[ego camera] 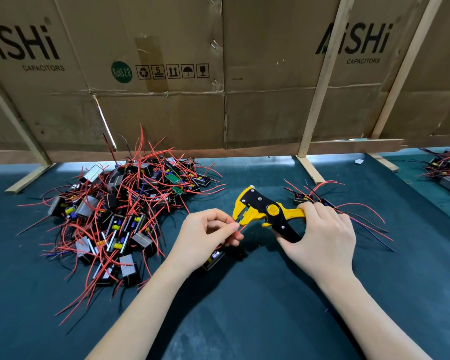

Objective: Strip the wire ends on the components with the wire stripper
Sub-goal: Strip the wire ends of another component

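Observation:
My right hand (322,237) grips the handles of a yellow and black wire stripper (264,210), whose jaws point left. My left hand (205,235) pinches a red wire (242,228) whose end sits at the stripper's jaws. That wire belongs to a small black component (213,259) hanging just below my left hand. A big heap of the same components with red and black wires (120,216) lies on the left of the dark green mat (244,307).
A smaller group of components with red wires (320,198) lies behind my right hand. More components (444,172) sit at the far right. A cardboard wall on wooden struts (312,141) closes off the back of the table.

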A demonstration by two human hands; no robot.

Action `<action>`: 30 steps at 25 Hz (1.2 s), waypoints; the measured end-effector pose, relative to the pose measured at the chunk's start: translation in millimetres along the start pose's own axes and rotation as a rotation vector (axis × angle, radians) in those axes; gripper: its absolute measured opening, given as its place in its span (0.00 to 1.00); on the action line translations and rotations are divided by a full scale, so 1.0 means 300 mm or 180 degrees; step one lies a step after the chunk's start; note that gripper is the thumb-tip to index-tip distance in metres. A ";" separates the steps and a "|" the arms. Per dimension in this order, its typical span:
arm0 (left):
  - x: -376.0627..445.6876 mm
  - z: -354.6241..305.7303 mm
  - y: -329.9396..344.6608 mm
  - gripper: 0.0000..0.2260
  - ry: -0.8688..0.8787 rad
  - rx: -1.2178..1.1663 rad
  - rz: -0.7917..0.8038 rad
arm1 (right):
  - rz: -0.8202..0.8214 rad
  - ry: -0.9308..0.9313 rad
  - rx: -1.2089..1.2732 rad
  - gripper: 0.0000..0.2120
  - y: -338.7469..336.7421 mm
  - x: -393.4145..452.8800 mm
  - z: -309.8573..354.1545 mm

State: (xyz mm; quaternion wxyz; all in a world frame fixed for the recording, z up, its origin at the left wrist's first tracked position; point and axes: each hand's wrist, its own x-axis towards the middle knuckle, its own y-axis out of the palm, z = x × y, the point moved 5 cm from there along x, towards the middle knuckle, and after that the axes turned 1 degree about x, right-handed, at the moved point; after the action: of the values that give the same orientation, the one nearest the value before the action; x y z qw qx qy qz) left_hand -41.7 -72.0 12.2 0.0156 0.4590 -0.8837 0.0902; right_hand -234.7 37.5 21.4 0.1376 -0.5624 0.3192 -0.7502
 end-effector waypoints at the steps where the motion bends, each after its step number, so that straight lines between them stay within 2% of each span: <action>1: -0.001 -0.001 0.001 0.04 -0.0024 -0.0066 -0.0007 | -0.0030 -0.0017 -0.0014 0.23 -0.002 0.001 0.001; 10: -0.006 -0.003 -0.003 0.04 -0.0156 -0.0282 -0.0025 | -0.0154 -0.0081 0.0005 0.19 -0.016 0.004 0.008; 22: 0.000 0.005 -0.011 0.04 -0.0182 -0.0177 0.0034 | -0.0228 -0.0135 0.0017 0.20 -0.030 0.005 0.011; 30: 0.002 0.011 -0.020 0.04 -0.0194 -0.0106 0.0090 | 0.0070 0.0032 -0.0031 0.22 -0.017 0.004 0.015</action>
State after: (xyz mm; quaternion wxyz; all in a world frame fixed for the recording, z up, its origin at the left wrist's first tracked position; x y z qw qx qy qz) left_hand -36.9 -76.3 10.1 -0.0050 0.4486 -0.8916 0.0616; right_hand -230.1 39.1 26.4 0.1415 -0.5558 0.3297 -0.7499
